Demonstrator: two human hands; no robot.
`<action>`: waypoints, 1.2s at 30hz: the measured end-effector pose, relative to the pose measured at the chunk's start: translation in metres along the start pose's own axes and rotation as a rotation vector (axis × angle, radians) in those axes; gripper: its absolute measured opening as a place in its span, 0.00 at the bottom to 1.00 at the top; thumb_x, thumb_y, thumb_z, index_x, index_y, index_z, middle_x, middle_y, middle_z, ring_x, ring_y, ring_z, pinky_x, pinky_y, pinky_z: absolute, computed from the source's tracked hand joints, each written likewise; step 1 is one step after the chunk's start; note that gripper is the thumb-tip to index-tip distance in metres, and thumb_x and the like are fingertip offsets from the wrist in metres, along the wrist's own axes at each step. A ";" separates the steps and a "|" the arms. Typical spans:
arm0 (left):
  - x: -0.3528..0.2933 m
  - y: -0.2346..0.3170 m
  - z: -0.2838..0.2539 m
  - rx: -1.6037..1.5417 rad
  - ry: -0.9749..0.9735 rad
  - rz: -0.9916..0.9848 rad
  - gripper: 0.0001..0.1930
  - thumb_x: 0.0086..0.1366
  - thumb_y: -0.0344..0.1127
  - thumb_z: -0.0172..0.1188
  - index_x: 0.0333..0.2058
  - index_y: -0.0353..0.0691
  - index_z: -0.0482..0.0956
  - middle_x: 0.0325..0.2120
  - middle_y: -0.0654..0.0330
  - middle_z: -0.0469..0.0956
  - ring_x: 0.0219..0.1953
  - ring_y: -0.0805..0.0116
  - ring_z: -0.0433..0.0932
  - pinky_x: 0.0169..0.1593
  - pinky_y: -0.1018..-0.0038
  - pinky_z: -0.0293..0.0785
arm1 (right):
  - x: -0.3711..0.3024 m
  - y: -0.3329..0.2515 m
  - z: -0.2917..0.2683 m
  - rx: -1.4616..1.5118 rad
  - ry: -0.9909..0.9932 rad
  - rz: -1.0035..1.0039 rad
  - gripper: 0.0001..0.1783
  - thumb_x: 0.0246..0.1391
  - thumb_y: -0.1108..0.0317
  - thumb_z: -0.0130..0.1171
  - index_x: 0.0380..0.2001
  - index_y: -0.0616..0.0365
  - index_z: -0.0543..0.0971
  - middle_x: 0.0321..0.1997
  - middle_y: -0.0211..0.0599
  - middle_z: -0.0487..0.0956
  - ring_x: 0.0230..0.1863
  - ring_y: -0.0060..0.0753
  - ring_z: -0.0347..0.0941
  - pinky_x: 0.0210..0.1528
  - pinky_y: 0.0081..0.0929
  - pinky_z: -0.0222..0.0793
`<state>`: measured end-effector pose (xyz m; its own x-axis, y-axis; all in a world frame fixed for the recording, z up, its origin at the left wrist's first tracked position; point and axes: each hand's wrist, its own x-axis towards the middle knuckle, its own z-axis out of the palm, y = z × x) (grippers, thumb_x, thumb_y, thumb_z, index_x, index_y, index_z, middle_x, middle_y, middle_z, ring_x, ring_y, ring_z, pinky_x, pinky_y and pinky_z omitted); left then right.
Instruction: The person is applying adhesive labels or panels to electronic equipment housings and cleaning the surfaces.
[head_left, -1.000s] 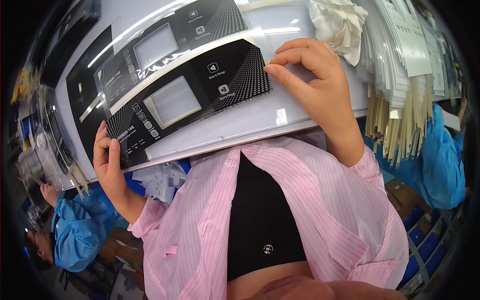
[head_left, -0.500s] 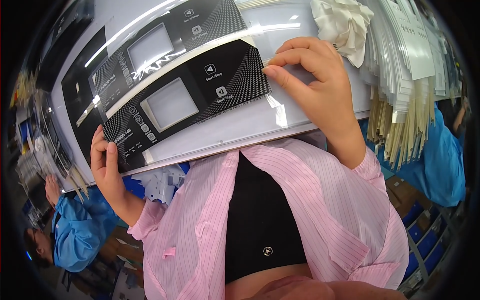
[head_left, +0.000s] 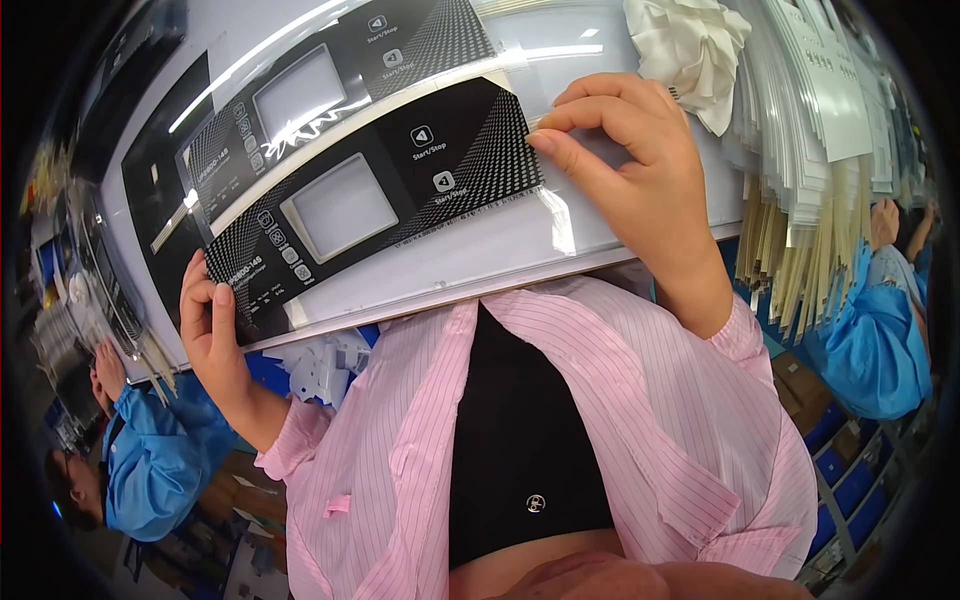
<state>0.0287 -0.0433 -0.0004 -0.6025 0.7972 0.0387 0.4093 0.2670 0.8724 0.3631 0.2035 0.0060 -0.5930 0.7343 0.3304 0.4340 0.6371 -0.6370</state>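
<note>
A black control-panel overlay (head_left: pixel 395 140) lies slantwise on the white worktable. It has a rectangular window, white printed symbols and a dotted pattern at both ends. My left hand (head_left: pixel 213 318) grips its left end, thumb on top and fingers at the edge. At its right edge, my right hand (head_left: pixel 640 150) pinches thumb and forefinger together at the corner, the other fingers curled behind. Just beyond lies a similar dark overlay (head_left: pixel 365 72), glossy with reflections.
A crumpled off-white cloth or paper (head_left: pixel 690 55) sits beyond my right hand. At the right is a stack of pale sheets (head_left: pixel 815 110) with tan tails hanging over the table edge. People in blue work at left (head_left: pixel 160 480) and right (head_left: pixel 875 350).
My hands and the overlay have hardly moved. At the right, the blue-clad person has shifted and a hand now shows beside the stack. The left person's hands have moved slightly.
</note>
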 end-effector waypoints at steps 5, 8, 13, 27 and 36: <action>0.001 0.002 0.002 -0.005 0.012 -0.002 0.06 0.66 0.29 0.57 0.30 0.34 0.74 0.54 0.47 0.73 0.64 0.55 0.63 0.66 0.64 0.49 | 0.001 -0.001 0.000 0.005 0.002 0.015 0.06 0.44 0.68 0.71 0.27 0.54 0.84 0.35 0.28 0.81 0.39 0.32 0.73 0.45 0.28 0.65; 0.002 0.004 -0.001 -0.026 -0.013 -0.005 0.05 0.66 0.28 0.57 0.31 0.34 0.74 0.54 0.48 0.73 0.64 0.56 0.63 0.66 0.65 0.49 | 0.002 -0.002 0.000 -0.001 -0.012 -0.002 0.06 0.44 0.69 0.71 0.28 0.54 0.84 0.35 0.28 0.81 0.40 0.32 0.73 0.45 0.28 0.65; -0.003 0.002 0.002 -0.032 0.033 0.012 0.03 0.63 0.26 0.59 0.35 0.33 0.77 0.52 0.52 0.75 0.61 0.58 0.67 0.63 0.67 0.57 | 0.003 -0.006 0.006 -0.009 -0.021 -0.013 0.06 0.45 0.73 0.69 0.29 0.57 0.83 0.38 0.34 0.79 0.41 0.32 0.73 0.46 0.26 0.68; 0.001 0.006 -0.005 0.114 0.021 0.222 0.07 0.60 0.35 0.64 0.29 0.38 0.78 0.39 0.59 0.79 0.53 0.60 0.73 0.57 0.65 0.64 | -0.007 -0.012 0.011 0.213 -0.074 0.180 0.04 0.56 0.76 0.63 0.35 0.65 0.80 0.45 0.34 0.76 0.45 0.24 0.71 0.49 0.19 0.66; 0.003 0.003 0.000 0.188 0.012 0.216 0.08 0.62 0.34 0.63 0.30 0.37 0.76 0.44 0.57 0.78 0.57 0.60 0.71 0.59 0.68 0.62 | -0.009 -0.009 0.011 0.178 -0.047 0.213 0.05 0.54 0.74 0.66 0.34 0.63 0.82 0.44 0.32 0.76 0.44 0.24 0.72 0.46 0.19 0.67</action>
<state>0.0286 -0.0401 0.0025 -0.4947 0.8405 0.2208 0.6483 0.1877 0.7379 0.3571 0.1889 0.0010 -0.5341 0.8327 0.1462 0.4287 0.4158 -0.8021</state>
